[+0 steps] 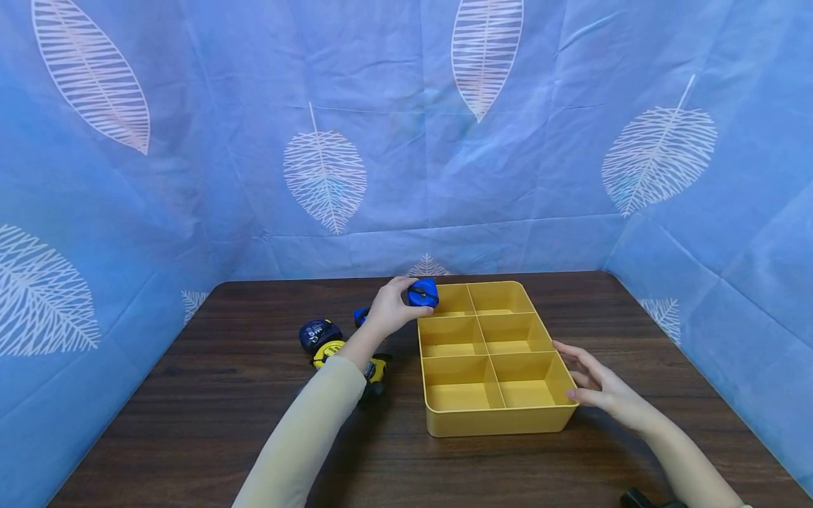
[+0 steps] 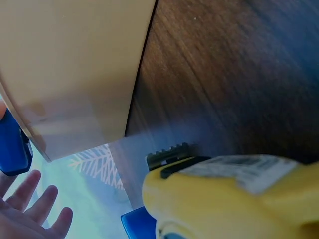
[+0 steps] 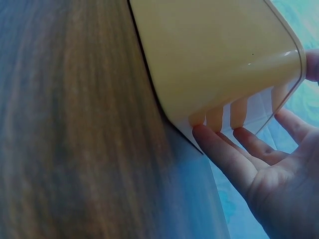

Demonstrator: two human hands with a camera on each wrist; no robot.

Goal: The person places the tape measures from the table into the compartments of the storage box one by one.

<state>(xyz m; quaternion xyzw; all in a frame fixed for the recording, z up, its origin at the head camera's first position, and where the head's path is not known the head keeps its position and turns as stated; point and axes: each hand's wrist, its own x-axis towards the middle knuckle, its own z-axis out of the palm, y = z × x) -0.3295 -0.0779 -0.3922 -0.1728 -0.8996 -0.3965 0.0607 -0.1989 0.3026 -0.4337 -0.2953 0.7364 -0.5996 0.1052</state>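
Cut off below, a cream sleeve (image 1: 301,444) leads to the left hand (image 1: 389,308), its grip pinched on a blue tape measure (image 1: 423,292) by the far-left compartment of a yellow six-compartment box (image 1: 495,423). The right hand (image 1: 600,384), fingers apart, touches the box's side. Leftward on the desk (image 1: 190,402), yellow tape measures (image 1: 327,351) lie partly hidden; a dark-blue tape measure (image 1: 320,334) seemingly reads "5M".

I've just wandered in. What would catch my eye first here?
Probably the six-part yellow box on the dark table, with the right hand touching its right side. Next, the blue tape measure that the left hand holds by the box's far left corner. Behind it all hangs a leaf-print blue cloth.
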